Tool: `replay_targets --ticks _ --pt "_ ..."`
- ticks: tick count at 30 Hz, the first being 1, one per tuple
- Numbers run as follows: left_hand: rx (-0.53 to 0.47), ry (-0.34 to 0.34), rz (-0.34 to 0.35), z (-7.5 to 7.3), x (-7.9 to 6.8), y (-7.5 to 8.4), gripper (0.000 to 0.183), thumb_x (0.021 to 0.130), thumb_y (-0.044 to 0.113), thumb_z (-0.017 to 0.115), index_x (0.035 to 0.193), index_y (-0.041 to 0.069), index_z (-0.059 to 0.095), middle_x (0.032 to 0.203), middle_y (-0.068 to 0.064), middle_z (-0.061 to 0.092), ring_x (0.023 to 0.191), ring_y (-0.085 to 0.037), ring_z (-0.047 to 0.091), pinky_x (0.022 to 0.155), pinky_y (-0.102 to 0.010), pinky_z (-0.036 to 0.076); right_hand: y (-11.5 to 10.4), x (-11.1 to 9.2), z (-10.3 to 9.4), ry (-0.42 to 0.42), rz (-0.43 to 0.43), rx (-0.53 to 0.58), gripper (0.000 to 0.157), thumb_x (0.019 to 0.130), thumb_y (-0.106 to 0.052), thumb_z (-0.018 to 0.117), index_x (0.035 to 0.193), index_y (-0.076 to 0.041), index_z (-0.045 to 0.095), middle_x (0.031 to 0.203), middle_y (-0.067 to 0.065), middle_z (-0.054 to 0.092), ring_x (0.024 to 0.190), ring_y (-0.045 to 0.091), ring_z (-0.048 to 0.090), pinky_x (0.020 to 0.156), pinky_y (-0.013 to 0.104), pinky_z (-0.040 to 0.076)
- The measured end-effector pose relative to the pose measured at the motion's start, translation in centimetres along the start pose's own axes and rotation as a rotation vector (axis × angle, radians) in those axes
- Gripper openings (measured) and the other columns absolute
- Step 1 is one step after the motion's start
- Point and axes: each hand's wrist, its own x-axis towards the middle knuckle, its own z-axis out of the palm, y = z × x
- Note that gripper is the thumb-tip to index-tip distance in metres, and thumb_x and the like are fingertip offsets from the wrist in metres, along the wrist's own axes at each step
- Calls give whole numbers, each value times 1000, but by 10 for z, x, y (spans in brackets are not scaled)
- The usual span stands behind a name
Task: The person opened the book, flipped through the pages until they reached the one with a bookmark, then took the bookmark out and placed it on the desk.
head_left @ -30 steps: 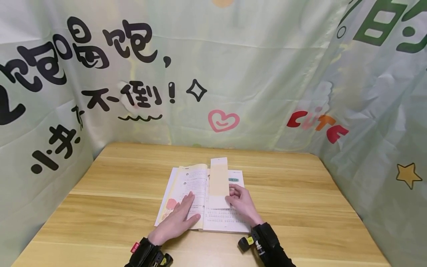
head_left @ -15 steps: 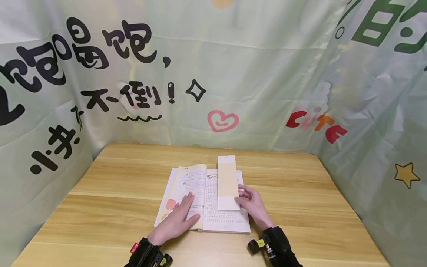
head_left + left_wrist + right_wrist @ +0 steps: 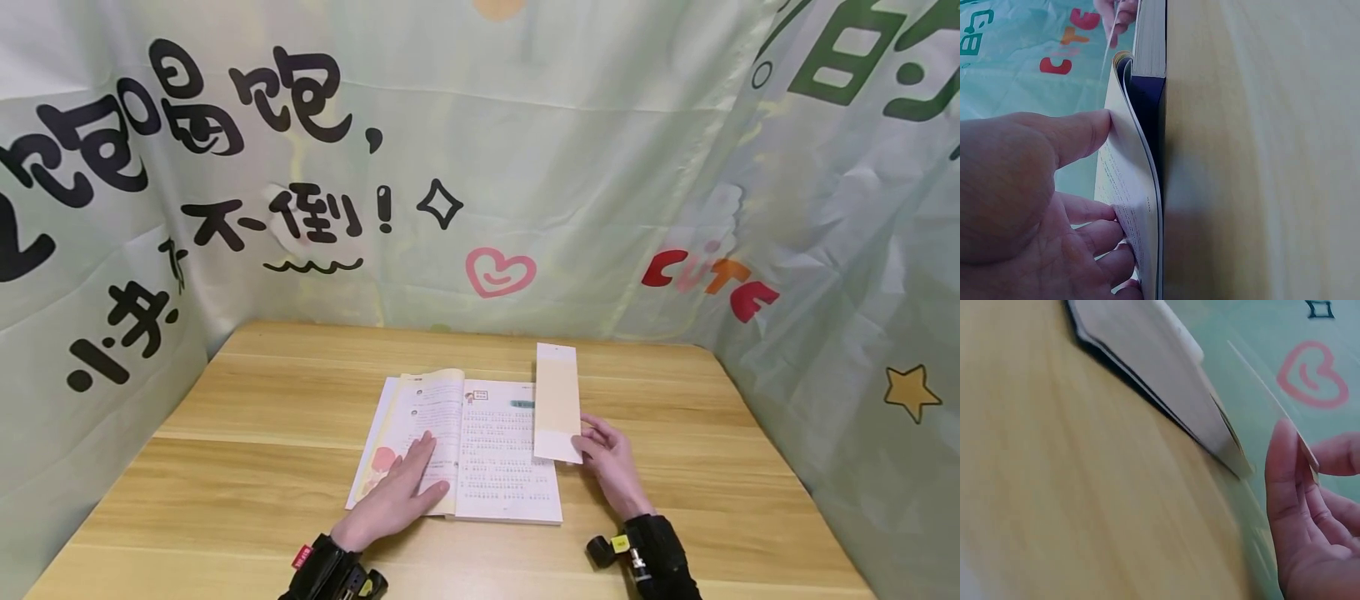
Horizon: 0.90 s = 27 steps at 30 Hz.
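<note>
An open book (image 3: 502, 492) lies on the table, printed text on both pages. My left hand (image 3: 397, 492) rests on its left page with the fingers spread; in the left wrist view the thumb and fingertips of that hand (image 3: 1035, 194) touch the page. My right hand (image 3: 611, 467) pinches the lower right corner of a long bookmark (image 3: 557, 400), cream in the middle with white ends. The bookmark is held above the book's right edge and covers part of that page. In the right wrist view the bookmark (image 3: 1266, 390) shows edge-on between thumb and fingers.
The wooden table (image 3: 285, 400) extends on all sides of the book. A printed cloth (image 3: 585, 183) with lettering and a pink heart hangs behind and at the sides. Black wrist cameras (image 3: 656, 554) are strapped to both wrists.
My right hand has moved to the right with the bookmark, from beside the book's spine to its right edge, uncovering more of the right page. My left hand has stayed in place.
</note>
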Motion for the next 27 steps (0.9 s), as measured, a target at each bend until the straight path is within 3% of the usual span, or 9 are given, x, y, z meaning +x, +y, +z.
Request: replay_targets --ticks 6,12,27 --pt "1 -1 1 0 0 0 76 102 35 56 157 -5 23 167 -23 17 155 -43 16 128 -62 11 2 1 -19 53 -31 51 56 94 6 56 147 10 39 87 -7 63 72 6 61 58 21 59" --pt "4 -6 2 0 0 0 76 102 36 55 157 -5 22 167 -23 16 155 -43 16 128 -62 11 -1 0 -30 72 -33 19 56 95 4 57 146 14 39 87 -8 64 71 5 60 55 18 56" --pt "-4 -9 -2 0 1 -1 77 102 37 55 157 -5 22 167 -23 15 156 -43 15 128 -63 9 1 4 -32 102 21 -126 49 96 2 57 143 11 47 96 -2 61 73 7 59 56 20 57"
